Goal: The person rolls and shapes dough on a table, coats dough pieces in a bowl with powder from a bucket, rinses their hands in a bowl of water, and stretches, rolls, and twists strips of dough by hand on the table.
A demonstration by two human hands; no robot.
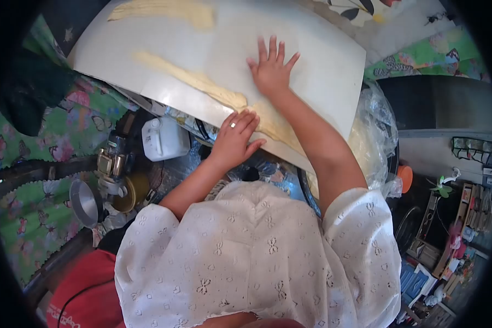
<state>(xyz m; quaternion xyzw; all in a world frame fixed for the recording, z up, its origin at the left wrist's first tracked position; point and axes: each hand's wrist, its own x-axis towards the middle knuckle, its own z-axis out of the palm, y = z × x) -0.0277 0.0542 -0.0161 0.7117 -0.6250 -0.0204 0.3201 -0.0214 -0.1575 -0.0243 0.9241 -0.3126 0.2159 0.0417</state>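
A long strip of pale yellow dough (202, 85) runs diagonally across the white board (317, 71), down toward its near edge. My left hand (239, 134), with a ring on one finger, rests at the near edge against the dough, its fingers extended and holding nothing. Farther up on the board, my right hand (272, 68) is spread wide with its palm down and nothing in it. Part of the dough passes under my right forearm. Another dough piece (164, 10) lies near the board's far left edge.
A white plastic jug (165, 139) stands below the board's left side, near a metal pan (86, 202). Clear plastic wrapping (373, 123) bulges at the board's right. An orange container (404, 179) sits beyond it. Red fabric (87, 290) is at lower left.
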